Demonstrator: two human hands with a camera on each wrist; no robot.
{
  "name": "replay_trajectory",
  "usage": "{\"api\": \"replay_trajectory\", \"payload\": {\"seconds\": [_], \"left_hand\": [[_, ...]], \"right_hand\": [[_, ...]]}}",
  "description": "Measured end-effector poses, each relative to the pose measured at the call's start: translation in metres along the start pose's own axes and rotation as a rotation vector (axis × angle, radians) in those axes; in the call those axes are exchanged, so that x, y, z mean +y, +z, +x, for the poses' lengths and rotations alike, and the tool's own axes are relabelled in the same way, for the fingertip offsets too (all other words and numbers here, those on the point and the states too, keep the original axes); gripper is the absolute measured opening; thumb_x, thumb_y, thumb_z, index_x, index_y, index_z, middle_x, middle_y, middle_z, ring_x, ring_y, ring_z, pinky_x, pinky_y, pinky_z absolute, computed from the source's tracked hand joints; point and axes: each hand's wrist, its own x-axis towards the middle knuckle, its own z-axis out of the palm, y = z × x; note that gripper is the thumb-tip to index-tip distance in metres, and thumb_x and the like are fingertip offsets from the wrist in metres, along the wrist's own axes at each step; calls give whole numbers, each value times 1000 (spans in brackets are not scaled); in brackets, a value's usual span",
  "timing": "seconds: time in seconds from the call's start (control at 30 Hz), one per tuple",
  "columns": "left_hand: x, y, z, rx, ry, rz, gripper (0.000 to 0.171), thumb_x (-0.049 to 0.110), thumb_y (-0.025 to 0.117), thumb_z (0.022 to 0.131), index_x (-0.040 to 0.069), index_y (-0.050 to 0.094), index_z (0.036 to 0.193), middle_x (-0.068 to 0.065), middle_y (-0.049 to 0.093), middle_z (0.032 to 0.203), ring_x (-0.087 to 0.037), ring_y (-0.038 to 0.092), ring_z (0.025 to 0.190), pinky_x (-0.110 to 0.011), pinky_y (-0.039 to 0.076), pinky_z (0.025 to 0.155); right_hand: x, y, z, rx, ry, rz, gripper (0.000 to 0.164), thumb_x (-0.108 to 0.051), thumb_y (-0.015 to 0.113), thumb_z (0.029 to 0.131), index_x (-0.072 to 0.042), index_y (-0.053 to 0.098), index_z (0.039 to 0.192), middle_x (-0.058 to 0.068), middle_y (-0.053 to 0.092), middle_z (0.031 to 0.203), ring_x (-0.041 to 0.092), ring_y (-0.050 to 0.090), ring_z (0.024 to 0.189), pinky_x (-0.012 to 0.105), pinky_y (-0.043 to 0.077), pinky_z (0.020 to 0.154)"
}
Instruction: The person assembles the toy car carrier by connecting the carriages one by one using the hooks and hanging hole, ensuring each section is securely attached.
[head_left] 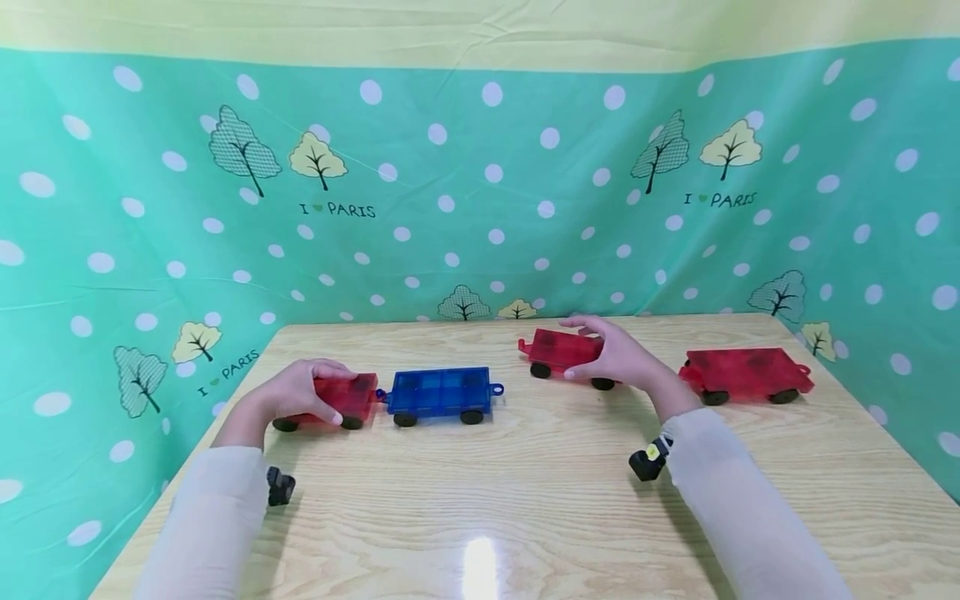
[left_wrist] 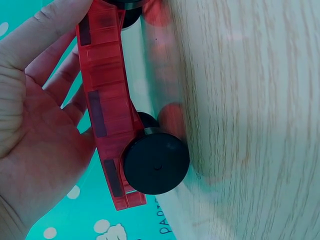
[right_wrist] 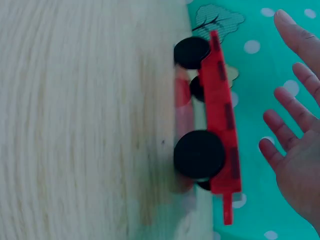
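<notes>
My left hand (head_left: 309, 390) grips a translucent red toy train car (head_left: 358, 400) on black wheels, thumb on the near side and fingers behind it. In the left wrist view, the thumb (left_wrist: 45, 25) lies against that red car (left_wrist: 106, 90). A blue toy train car (head_left: 442, 392) stands at its right end, their couplings meeting. Farther back, my right hand (head_left: 617, 354) is over the right part of another red car (head_left: 555, 348), whose hook points left. The right wrist view shows this hand (right_wrist: 305, 160) with fingers spread, apart from the red car (right_wrist: 220, 110).
A third red car (head_left: 750, 373) stands at the right of the wooden table (head_left: 465, 483), a ring at its right end. A green dotted curtain (head_left: 487, 208) with printed trees hangs behind and along both sides of the table.
</notes>
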Motion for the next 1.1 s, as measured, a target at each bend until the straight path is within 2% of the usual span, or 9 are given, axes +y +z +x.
{"api": "replay_trajectory", "payload": {"seconds": [0.1,0.33,0.53,0.77,0.9,1.1], "left_hand": [[0,0,0,-2,-8,-7,76,20,93,63,5,62,131,-23,49,138,-44,40,124,-45,52,87],[-2,-1,1,-5,-16,-18,77,20,93,63,4,62,132,-23,49,137,-45,41,122,-44,54,85],[-1,0,1,-5,-9,-27,77,19,93,62,3,62,131,-23,50,136,-44,42,122,-42,53,85],[1,-1,0,-4,-28,-17,77,18,93,62,5,62,131,-23,49,138,-45,42,122,-45,54,85],[3,-1,0,-4,-40,-14,76,16,92,63,5,62,131,-24,48,138,-45,44,120,-45,54,84],[4,-1,-2,1,-14,-2,75,15,92,64,2,61,131,-24,50,135,-43,45,119,-46,52,87]], "right_hand": [[6,1,3,2,14,-24,78,-19,85,76,-25,47,144,12,36,148,39,33,133,52,50,91],[18,-2,10,-21,-2,6,79,-19,86,76,-19,47,145,11,32,153,38,29,135,54,43,99],[25,-4,15,-31,-3,-38,79,-20,86,75,-15,48,144,13,32,154,37,28,137,55,40,102],[31,-5,18,-39,43,-64,84,-18,86,75,-11,43,147,15,37,148,40,33,132,51,46,98],[32,-5,20,-44,50,-73,87,-16,86,75,-10,40,148,16,41,144,39,35,131,50,44,100],[34,-6,22,-52,84,-111,82,-19,87,74,-9,45,145,16,41,144,38,36,130,51,41,103]]}}
